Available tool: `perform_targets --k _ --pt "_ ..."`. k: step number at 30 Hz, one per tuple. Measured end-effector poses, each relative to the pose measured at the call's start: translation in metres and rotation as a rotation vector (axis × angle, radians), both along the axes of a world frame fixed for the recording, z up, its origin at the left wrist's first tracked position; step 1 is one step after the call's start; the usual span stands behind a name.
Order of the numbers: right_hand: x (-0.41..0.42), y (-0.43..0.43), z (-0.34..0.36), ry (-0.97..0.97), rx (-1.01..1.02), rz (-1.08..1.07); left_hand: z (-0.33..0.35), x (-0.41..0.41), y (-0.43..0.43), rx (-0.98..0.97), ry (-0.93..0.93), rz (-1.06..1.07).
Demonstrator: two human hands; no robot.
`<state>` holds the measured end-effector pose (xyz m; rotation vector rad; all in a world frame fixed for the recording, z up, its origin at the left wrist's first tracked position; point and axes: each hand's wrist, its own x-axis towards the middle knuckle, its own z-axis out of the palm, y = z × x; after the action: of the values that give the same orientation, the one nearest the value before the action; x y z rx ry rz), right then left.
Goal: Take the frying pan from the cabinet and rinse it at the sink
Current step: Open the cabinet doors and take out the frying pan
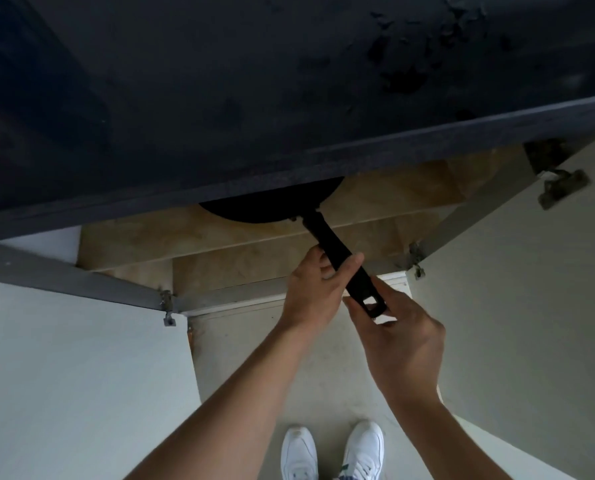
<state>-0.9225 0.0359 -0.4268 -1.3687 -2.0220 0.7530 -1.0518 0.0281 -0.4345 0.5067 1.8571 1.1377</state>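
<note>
Black frying pan sits in the open cabinet, half hidden under the dark worktop, with its handle pointing to 5 o'clock. Left hand wraps the mid-handle. Right hand pinches the handle end. Cabinet doors swing out at 8 and 3 o'clock.

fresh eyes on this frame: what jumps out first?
The black round frying pan, half hidden under the dark countertop edge at centre, its long handle sticking out of the open cabinet. Both hands hold that handle: left hand mid-handle, right hand at its end. White sneakers stand at the bottom.
</note>
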Motion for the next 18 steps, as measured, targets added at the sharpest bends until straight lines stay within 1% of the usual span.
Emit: perform_targets --k 4,5,7,9,10,11,13,14,16,18 --pt "0.008 -0.017 -0.001 -0.051 -0.056 -0.034 -0.004 0.001 0.008 0.016 -0.297 0.199" --pt "0.009 -0.020 -0.001 -0.047 -0.071 -0.048 -0.003 0.002 0.009 0.038 -0.372 0.230" --pt "0.009 -0.023 -0.001 -0.009 -0.156 -0.074 -0.001 0.003 0.009 0.060 -0.465 0.248" --pt "0.008 -0.019 0.002 -0.005 -0.339 -0.087 0.000 0.004 0.006 0.057 -0.513 0.244" --pt "0.006 -0.014 0.002 0.013 -0.485 -0.074 -0.001 0.004 0.005 0.055 -0.529 0.243" --pt "0.004 -0.007 0.003 0.077 -0.668 -0.056 -0.001 0.004 0.002 0.055 -0.544 0.249" --pt "-0.004 0.008 0.007 0.272 -1.022 -0.014 -0.006 0.002 -0.003 0.040 -0.548 0.263" --pt "-0.008 0.015 0.008 0.314 -1.117 0.031 -0.008 0.002 -0.006 0.029 -0.558 0.262" --pt "-0.014 0.021 0.006 0.295 -1.150 0.151 -0.007 0.000 -0.010 0.010 -0.587 0.249" --pt "-0.016 0.020 0.001 0.345 -1.177 0.192 -0.006 -0.003 -0.012 0.000 -0.608 0.228"
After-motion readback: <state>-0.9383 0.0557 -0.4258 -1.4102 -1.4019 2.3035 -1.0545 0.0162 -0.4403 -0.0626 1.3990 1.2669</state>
